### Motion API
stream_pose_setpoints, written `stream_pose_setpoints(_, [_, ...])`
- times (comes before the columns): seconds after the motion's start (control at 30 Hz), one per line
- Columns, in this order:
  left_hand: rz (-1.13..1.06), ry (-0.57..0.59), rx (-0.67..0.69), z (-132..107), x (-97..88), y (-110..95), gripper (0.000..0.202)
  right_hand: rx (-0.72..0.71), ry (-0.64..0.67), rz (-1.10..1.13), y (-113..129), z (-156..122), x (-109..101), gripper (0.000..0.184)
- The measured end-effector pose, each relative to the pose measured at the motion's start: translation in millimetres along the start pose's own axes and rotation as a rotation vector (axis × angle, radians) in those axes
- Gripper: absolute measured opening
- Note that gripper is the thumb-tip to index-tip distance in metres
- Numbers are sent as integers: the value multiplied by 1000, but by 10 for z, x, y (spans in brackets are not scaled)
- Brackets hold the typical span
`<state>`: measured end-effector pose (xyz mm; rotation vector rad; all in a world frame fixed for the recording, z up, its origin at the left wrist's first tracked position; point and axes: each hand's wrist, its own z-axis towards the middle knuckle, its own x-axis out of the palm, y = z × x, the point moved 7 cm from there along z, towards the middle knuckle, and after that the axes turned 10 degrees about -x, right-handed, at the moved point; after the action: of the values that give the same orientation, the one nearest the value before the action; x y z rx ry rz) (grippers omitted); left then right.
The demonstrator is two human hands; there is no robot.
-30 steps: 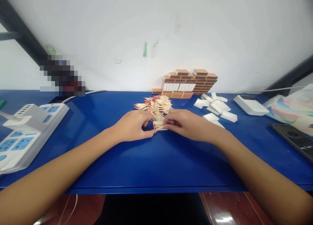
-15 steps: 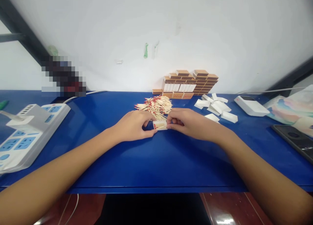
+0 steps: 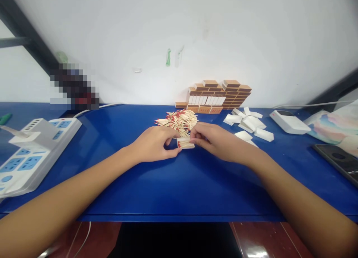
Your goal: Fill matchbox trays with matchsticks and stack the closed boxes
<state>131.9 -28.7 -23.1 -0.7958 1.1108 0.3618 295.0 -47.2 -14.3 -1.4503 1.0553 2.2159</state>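
Note:
A small white matchbox tray [image 3: 185, 143] filled with red-tipped matches lies on the blue table [image 3: 179, 183] between my hands. My left hand [image 3: 152, 144] pinches its left end with thumb and fingers curled. My right hand [image 3: 214, 138] pinches its right end, fingers pressed together. Just behind the tray lies a loose pile of matches [image 3: 177, 120].
A stack of brown matchboxes [image 3: 216, 95] stands against the white wall. Several white empty trays [image 3: 247, 123] lie to the right, with a white device [image 3: 289, 121], a dark phone [image 3: 337, 157] and a colourful bag [image 3: 335, 125] beyond. A white power strip [image 3: 30, 149] sits far left.
My right hand has shifted slightly on the tray's right end and the tray looks fuller and squarer. The view has drifted a little; my left hand keeps its grip.

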Motion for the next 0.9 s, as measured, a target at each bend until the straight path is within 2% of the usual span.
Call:
stream_pose_setpoints(0.1, [-21, -45, 7, -5, -28, 9, 26, -3, -8, 3, -3, -2, -16, 14])
stream_pose_setpoints(0.27, [-1, -1, -1, 3, -1, 34, 24, 1, -8, 5, -14, -8, -12, 17])
stream_pose_setpoints(0.47, [9, -15, -4, 3, -6, 18, 26, 5, -11, -19, 18, 6, -2, 15])
stream_pose_setpoints(0.63, [-35, 34, -4, -8, 3, -15, 24, 88, -126, -83, -104, -9, -115, 12])
stream_pose_setpoints(0.7, [-56, 8, -3, 1, -45, -6, 23, 122, -152, -124, -175, -12, -146, 12])
stream_pose_setpoints(0.8, [-60, -93, -34, 20, -159, 43, 23, 153, -155, -176, -264, -9, -145, 14])
stream_pose_setpoints(0.9, [-39, -70, -14, 26, -168, 36, 25, 173, -143, -179, -310, 0, -90, 17])
